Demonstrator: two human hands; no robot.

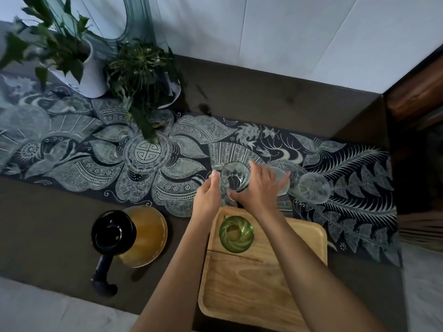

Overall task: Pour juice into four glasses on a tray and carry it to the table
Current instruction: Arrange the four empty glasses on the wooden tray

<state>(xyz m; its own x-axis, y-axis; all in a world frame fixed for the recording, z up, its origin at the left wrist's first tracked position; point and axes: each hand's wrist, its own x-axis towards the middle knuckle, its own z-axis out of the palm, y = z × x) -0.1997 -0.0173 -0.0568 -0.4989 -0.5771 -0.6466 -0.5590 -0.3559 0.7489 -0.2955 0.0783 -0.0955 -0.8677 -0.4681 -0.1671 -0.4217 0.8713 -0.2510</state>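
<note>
Dark tabletop [48,224] with patterned runner [167,164] below a white wall [263,32]; plants [141,68] upper left. Centre, right grip [260,188] curls round a clear glass [233,176], left grip [207,197] open beside it; wooden tray [251,283] just below.

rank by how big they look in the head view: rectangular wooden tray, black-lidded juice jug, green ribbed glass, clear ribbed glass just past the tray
1. rectangular wooden tray
2. black-lidded juice jug
3. green ribbed glass and clear ribbed glass: near alike, not ranked
</note>
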